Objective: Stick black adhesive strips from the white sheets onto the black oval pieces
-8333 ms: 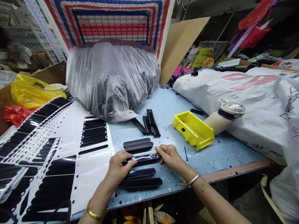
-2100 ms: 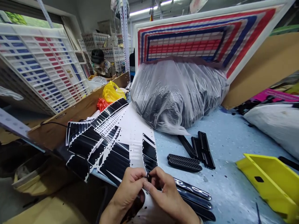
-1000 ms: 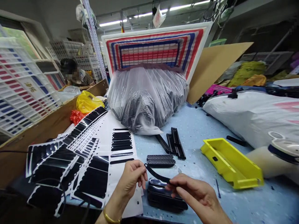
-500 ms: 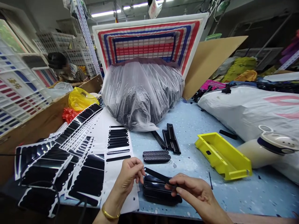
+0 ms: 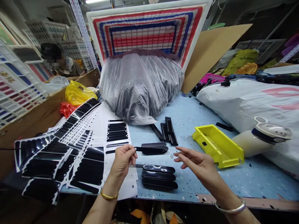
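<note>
My left hand point(image 5: 123, 157) is closed in a pinch on one end of a thin black strip point(image 5: 138, 149). The strip reaches right to the two perforated black grille pieces point(image 5: 155, 148) on the blue table point(image 5: 198, 183). My right hand point(image 5: 195, 158) hovers just right of those pieces with its fingers spread and nothing in it. Three glossy black oblong pieces point(image 5: 159, 176) lie side by side below and between my hands. White backing sheets with black oblong stickers point(image 5: 93, 161) lie under and left of my left hand.
A yellow bin point(image 5: 217, 144) and a white lint shaver point(image 5: 261, 137) sit to the right, by a big white sack point(image 5: 252, 99). A clear bag of black parts point(image 5: 140, 87) and black bars point(image 5: 168, 133) lie behind. Another person point(image 5: 58, 63) sits far left.
My right hand has let go of the black strip and opened, moving up and right. My left hand still pinches the strip, which now points toward the grille pieces.
</note>
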A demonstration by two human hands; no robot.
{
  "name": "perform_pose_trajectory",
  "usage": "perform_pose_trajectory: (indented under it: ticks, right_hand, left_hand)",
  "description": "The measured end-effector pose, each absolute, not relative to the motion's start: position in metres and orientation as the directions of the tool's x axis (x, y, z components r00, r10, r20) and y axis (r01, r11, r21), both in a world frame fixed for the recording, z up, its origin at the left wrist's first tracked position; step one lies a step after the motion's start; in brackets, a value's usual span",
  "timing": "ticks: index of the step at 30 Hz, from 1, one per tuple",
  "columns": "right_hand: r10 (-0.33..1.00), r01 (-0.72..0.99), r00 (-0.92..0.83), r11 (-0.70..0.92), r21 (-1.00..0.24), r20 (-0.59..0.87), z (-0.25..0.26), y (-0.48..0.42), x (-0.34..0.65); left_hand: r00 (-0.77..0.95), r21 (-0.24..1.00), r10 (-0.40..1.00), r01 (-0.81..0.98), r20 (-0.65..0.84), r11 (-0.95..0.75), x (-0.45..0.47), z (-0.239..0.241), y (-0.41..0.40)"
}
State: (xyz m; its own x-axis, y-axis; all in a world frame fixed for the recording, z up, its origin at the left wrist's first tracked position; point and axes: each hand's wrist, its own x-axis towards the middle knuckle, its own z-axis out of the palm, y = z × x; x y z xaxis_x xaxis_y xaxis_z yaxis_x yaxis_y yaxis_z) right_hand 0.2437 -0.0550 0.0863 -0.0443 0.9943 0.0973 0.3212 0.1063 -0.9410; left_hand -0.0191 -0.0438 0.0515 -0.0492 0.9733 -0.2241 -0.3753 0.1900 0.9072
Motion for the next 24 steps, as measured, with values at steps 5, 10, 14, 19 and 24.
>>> perform_pose_trajectory:
  ticks: [5,10,14,19,24]
  right_hand:
    - [0.830,0.619,-0.183,0.513,-0.594,0.526,0.090,-0.043,0.244]
    - [0.711,0.663,-0.485,0.679,-0.316,0.510,0.075,-0.035,0.231]
    - [0.691,0.628,-0.548,0.712,-0.313,0.471,0.058,-0.033,0.231]
    - [0.741,0.655,-0.553,0.669,-0.351,0.380,0.047,-0.036,0.230]
    - [0.788,0.706,-0.514,0.613,-0.354,0.340,0.046,-0.041,0.233]
  left_hand:
    - [-0.018,0.901,0.973,-0.380,-0.232,0.208,-0.011,0.055,-0.043]
    - [0.032,0.888,0.968,-0.393,-0.247,0.240,0.001,0.055,-0.047]
    - [0.047,0.878,0.961,-0.396,-0.274,0.270,0.002,0.051,-0.049]
    - [0.075,0.864,0.949,-0.396,-0.307,0.311,0.002,0.040,-0.048]
    - [0.048,0.930,0.950,-0.193,-0.310,0.313,0.008,0.031,-0.040]
